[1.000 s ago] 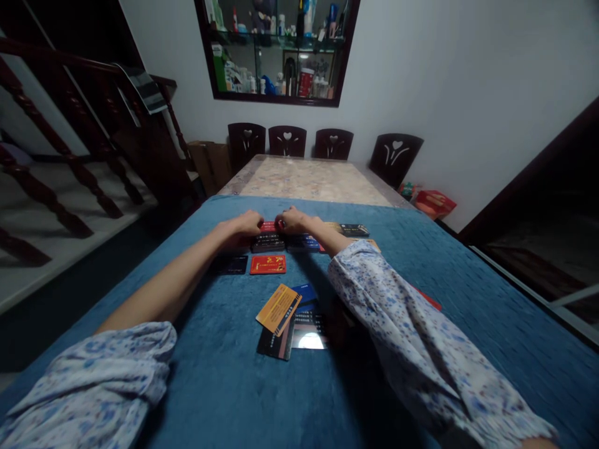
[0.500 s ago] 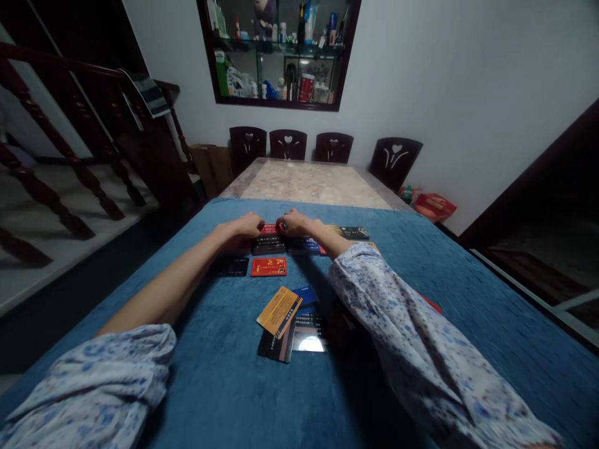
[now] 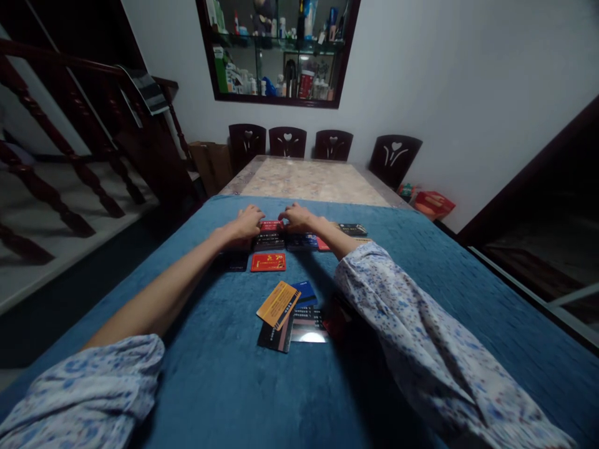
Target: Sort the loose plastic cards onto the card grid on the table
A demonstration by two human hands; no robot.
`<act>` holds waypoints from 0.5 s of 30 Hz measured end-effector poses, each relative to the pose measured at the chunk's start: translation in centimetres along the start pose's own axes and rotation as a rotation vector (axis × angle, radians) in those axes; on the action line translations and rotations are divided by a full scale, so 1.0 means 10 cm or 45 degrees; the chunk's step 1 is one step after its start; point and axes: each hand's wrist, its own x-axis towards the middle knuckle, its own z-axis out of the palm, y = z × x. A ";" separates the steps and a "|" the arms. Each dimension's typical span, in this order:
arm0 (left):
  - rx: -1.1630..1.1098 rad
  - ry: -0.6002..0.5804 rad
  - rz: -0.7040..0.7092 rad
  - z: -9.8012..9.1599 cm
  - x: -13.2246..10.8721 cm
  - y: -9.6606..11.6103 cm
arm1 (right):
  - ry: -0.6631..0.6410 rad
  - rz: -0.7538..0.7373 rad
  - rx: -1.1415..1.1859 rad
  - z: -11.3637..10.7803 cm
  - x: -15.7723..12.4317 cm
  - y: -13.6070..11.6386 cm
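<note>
My left hand (image 3: pixel 248 224) reaches to the left end of a red card stack (image 3: pixel 271 225), its fingers curved and loosely apart. At the right end of the same stack is my right hand (image 3: pixel 297 218), also bent at the fingers with nothing visibly gripped. Whether the fingertips touch the stack is too small to tell. Just nearer stand a black card stack (image 3: pixel 269 242) and a blue card stack (image 3: pixel 302 242). A red card with gold print (image 3: pixel 268 262) lies in front, beside a dark card (image 3: pixel 236 262) partly under my left forearm's shadow.
Nearer on the blue cloth (image 3: pixel 210 386) lies a loose pile with an orange card (image 3: pixel 279 304), a blue card (image 3: pixel 306 293) and dark cards (image 3: pixel 276 337). Another black card stack (image 3: pixel 353 229) sits right of my right forearm. Chairs (image 3: pixel 334 144) line the table's far end.
My hands have drawn slightly apart at the red card stack, showing more of its top. The cards on the cloth keep their arrangement; the view has tilted a little.
</note>
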 end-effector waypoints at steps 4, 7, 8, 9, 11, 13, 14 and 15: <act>-0.057 0.128 0.066 0.03 -0.08 0.05 | 0.051 -0.038 0.006 -0.03 -0.11 -0.02; -0.084 0.211 0.119 0.05 -0.16 0.12 | 0.095 -0.065 0.015 -0.04 -0.21 -0.04; -0.092 0.234 0.137 0.05 -0.19 0.15 | 0.108 -0.071 0.014 -0.04 -0.24 -0.05; -0.101 0.256 0.152 0.05 -0.22 0.18 | 0.122 -0.080 0.010 -0.04 -0.27 -0.06; -0.118 0.295 0.175 0.05 -0.29 0.24 | 0.147 -0.095 0.003 -0.03 -0.34 -0.09; -0.140 0.328 0.198 0.05 -0.36 0.30 | 0.179 -0.104 0.002 -0.02 -0.41 -0.11; -0.155 0.341 0.213 0.05 -0.40 0.32 | 0.201 -0.104 0.004 -0.02 -0.44 -0.12; -0.171 0.353 0.228 0.05 -0.43 0.34 | 0.221 -0.105 0.007 -0.02 -0.48 -0.14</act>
